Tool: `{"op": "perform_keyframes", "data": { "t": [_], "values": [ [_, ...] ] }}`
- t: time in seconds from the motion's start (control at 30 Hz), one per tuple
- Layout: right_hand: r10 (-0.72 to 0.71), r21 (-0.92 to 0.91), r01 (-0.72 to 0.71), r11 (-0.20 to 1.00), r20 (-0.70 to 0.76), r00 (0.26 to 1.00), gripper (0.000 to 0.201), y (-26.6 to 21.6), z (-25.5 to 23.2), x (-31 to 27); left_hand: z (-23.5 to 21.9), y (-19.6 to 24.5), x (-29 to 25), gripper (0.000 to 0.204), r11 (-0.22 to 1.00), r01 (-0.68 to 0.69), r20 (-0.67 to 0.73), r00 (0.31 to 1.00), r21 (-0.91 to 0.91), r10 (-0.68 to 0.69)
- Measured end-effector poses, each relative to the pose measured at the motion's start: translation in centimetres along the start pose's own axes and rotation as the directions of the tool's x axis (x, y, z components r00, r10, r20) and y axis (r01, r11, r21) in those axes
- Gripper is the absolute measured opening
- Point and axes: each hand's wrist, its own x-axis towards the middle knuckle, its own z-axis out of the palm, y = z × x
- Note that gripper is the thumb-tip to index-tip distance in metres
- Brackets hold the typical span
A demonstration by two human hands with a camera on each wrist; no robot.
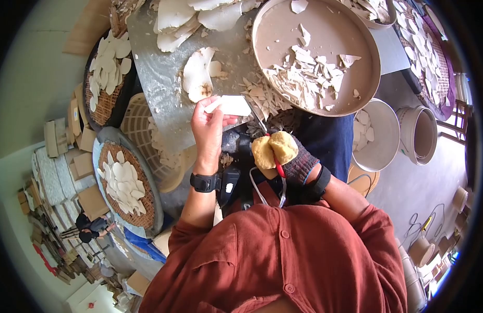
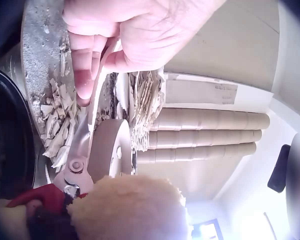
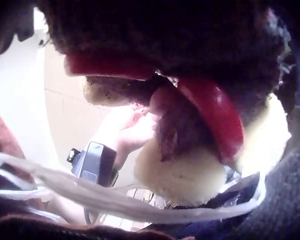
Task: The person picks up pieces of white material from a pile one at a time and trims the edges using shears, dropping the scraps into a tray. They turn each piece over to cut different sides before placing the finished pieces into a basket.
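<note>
My bare left hand (image 1: 207, 130) pinches a flat, stiff white piece (image 1: 235, 106) between thumb and fingers above the edge of a metal sheet (image 1: 158, 83). On my right hand (image 1: 302, 163) is a dark knitted glove with thick yellow padding (image 1: 283, 146) around the fingers. It grips red-handled shears (image 2: 76, 166), whose blades point up to the white piece's edge. The red handles (image 3: 212, 112) fill much of the right wrist view, with padded fingers around them. A larger curved white piece (image 1: 196, 75) lies on the sheet beyond my left hand.
A round brown tray (image 1: 314, 21) holding broken white scraps (image 1: 309, 70) stands ahead on the right. Stacked white sheets (image 1: 176, 21) lie at the back. Woven trays (image 1: 140, 180) of white pieces stand left; buckets (image 1: 377, 135) stand right. A person (image 1: 90, 229) is far left.
</note>
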Motion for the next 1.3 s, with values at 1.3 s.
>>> {"op": "perform_keyframes", "data": {
  "t": [1.3],
  "values": [
    [-0.007,0.297,-0.059,0.953,0.217,0.976,0.027,-1.6,1.6,0.0,-2.7,2.8,2.5,0.036,0.957,-0.025,-0.095,0.996,-0.288,-0.002]
  ]
}}
